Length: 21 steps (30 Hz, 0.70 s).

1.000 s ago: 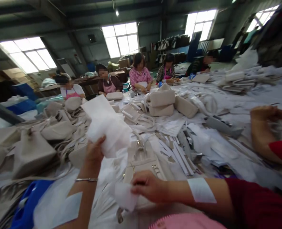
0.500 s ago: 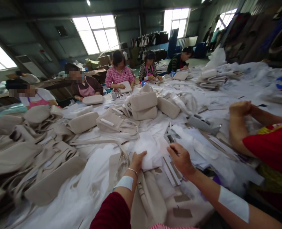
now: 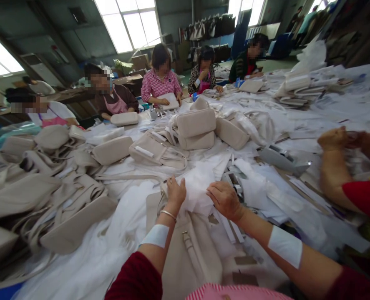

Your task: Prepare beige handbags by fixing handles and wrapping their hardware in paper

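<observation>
A thin, see-through white packing sheet (image 3: 197, 178) lies crumpled between my two hands. My right hand (image 3: 227, 201) pinches its right edge between thumb and fingertips. At the sheet's left side is my left hand (image 3: 175, 193), its fingers curled and its thumb up against the white material. What those fingers hold is hidden; a bag strap with metal fittings passes close behind them. Below my hands a beige handbag (image 3: 185, 246) lies flat, with a buckled strap (image 3: 189, 248) along it. Narrow white and brown card strips (image 3: 230, 227) lie under my right wrist.
Piles of beige bags (image 3: 78, 225) fill the left; more bags (image 3: 195, 123) stand mid-table. A grey tape dispenser (image 3: 281, 158) sits right of centre amid white sheets. A co-worker's hands (image 3: 335, 139) are close at right. Several people sit along the far side.
The view has tipped down and turned slightly left. My left hand has risen along the sheet, and my right hand has moved in to pinch its edge. The hands are closer together.
</observation>
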Tool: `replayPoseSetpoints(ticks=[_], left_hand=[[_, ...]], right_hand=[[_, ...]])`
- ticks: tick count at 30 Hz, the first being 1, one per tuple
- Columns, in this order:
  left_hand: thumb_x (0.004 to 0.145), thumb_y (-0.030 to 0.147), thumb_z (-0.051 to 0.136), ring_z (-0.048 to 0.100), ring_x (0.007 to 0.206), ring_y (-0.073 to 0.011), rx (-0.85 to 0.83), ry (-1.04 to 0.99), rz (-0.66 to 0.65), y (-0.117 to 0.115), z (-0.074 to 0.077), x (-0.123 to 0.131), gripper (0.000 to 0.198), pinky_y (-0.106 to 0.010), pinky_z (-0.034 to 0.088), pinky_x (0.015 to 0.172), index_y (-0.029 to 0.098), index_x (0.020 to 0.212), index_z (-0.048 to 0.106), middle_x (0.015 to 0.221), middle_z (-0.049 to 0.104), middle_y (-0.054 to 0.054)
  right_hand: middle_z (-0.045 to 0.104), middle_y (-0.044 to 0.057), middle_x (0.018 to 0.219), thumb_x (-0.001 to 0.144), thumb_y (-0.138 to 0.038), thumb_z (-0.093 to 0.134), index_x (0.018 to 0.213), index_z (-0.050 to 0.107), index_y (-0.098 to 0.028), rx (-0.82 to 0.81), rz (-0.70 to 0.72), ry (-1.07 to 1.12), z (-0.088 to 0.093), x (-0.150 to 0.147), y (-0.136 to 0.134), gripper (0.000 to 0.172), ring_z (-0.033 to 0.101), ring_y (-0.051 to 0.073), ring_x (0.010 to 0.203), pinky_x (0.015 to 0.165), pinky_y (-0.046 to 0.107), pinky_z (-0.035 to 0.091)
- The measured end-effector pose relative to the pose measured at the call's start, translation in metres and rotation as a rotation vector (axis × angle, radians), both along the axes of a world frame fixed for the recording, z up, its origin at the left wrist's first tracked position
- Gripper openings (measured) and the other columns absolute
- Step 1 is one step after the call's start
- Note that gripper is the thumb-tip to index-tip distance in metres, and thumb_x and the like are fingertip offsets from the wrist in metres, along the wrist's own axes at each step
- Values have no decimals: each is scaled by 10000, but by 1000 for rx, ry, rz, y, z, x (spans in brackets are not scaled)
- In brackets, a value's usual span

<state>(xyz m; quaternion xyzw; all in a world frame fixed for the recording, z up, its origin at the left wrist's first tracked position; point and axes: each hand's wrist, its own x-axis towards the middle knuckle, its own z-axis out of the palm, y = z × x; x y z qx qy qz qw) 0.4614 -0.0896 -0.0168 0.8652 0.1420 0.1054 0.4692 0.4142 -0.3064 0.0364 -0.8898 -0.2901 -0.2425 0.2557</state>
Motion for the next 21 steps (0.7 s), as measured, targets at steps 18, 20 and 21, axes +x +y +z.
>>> replayPoseSetpoints(ticks=[18,20,21], left_hand=[[777,521,633,592,657,-180,-491,229,-55,42,58,-176,367,-278,445,626,166,776,725,692,677,-38],[781,526,623,588,619,-192,-368,325,-61,36,51,-192,372,-290,440,625,188,638,682,571,626,-37],[758,523,650,588,605,-199,-337,372,-67,32,47,-199,379,-295,440,630,198,563,647,508,588,-34]], right_hand=[[739,77,892,706,-485,758,940,708,-144,1055,161,1322,19,-76,79,417,671,216,776,737,361,551],[741,58,862,692,-440,769,931,711,-159,1087,4,1231,17,-76,75,373,659,197,712,675,336,551],[740,58,852,695,-431,760,926,712,-163,1059,-59,1204,16,-75,71,357,653,194,689,641,326,547]])
